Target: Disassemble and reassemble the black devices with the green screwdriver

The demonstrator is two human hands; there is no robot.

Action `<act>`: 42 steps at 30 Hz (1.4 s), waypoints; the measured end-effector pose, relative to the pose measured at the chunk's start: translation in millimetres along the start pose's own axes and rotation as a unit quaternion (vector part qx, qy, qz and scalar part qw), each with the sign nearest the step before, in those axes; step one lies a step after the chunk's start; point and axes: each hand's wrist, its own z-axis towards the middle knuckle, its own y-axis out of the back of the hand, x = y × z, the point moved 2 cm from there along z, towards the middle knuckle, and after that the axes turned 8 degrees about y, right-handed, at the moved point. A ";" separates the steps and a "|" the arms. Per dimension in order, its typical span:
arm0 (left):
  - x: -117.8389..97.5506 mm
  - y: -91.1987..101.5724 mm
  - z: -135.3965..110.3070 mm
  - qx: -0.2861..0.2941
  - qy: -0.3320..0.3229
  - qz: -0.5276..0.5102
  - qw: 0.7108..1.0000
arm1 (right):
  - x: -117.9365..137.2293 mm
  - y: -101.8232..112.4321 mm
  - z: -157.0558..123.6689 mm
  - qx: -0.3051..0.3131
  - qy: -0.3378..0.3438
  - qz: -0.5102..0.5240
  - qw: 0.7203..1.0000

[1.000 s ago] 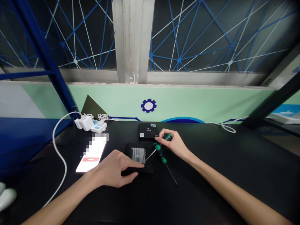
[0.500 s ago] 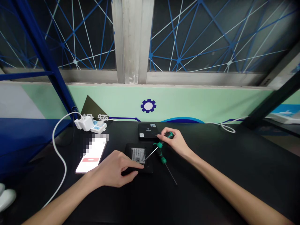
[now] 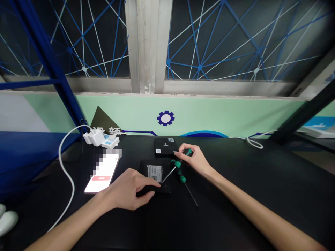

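A flat black device with a white label lies on the black table. My left hand presses on its near left corner, forefinger stretched over it and thumb against its front edge. My right hand is closed round the black and green handle of a screwdriver. Its shaft slants down to the left, with the tip on the device beside the label. A second green-handled screwdriver lies on the table just right of the device.
A second black box sits behind the device. Left of it lies a lit phone, with a white power strip and plug and a white cable beyond. Another white cable lies at the back right.
My right hand has shifted slightly on the screwdriver handle, which looks turned a little. My left hand and the device stay where they were.
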 end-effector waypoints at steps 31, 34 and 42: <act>30.3 3.5 9.1 -0.123 0.209 0.062 0.968 | 3.7 -2.9 2.8 -0.122 -0.053 0.220 0.966; 29.5 2.5 10.4 -0.131 0.199 0.036 0.971 | 7.1 -4.8 1.0 -0.111 -0.026 0.214 0.970; 30.9 -2.3 11.5 -0.128 0.214 -0.012 0.968 | 13.8 -7.1 -1.3 -0.085 0.012 0.168 0.982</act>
